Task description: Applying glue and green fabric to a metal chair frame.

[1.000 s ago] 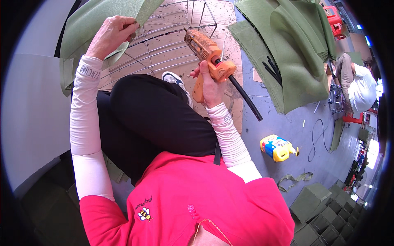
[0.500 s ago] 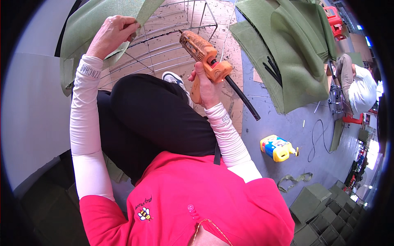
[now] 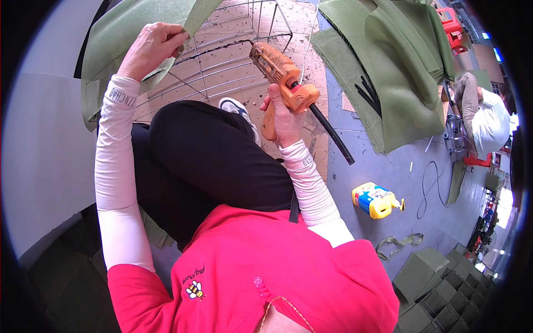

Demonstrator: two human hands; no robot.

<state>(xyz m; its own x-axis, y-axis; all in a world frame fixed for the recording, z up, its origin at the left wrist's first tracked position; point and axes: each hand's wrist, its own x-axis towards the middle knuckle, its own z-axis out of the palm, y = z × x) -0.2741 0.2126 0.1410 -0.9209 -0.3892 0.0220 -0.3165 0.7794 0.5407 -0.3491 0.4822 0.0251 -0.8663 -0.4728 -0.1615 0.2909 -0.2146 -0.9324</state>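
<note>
My right hand grips an orange glue gun with a black cord, its nozzle pointing up and left toward a metal wire frame. My left hand pinches the edge of a green felt sheet that lies over the left side of the frame. Both arms wear white sleeves. My black-trousered knee and one shoe sit between the arms, below the frame.
A brown board lies under the frame. Folded green felt pieces are piled at the upper right. A yellow and blue bottle lies on the grey floor. Another person in white crouches at the far right. Green blocks are stacked lower right.
My right hand has swung the glue gun's nozzle up and to the left, closer to the wire frame. My left hand keeps its hold on the felt.
</note>
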